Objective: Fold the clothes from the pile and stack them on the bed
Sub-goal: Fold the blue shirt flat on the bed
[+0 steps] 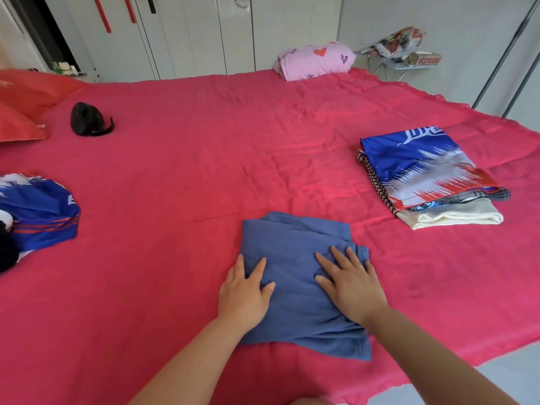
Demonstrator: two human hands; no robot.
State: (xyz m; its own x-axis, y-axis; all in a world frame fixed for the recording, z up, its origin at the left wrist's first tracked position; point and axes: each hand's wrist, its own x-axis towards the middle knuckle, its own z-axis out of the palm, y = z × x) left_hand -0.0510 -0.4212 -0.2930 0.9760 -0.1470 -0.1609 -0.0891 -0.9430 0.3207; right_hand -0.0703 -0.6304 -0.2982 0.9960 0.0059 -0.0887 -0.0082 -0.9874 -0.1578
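Note:
A folded blue garment [295,241] lies on the red bed sheet [175,176] near the front edge. My left hand [244,293] presses flat on its left side, fingers straight. My right hand [349,283] lies flat on its right half, fingers spread. To the right sits a stack of folded clothes [429,176] with a blue, white and red jersey on top. At the left edge lies the unfolded pile [35,211], with a blue striped jersey and dark pieces.
A black pouch [87,119] rests at the back left beside red pillows [26,112]. A pink heart-print bundle [315,59] sits at the far edge. White wardrobe doors stand behind. A cluttered stand [403,54] and metal poles are at the right.

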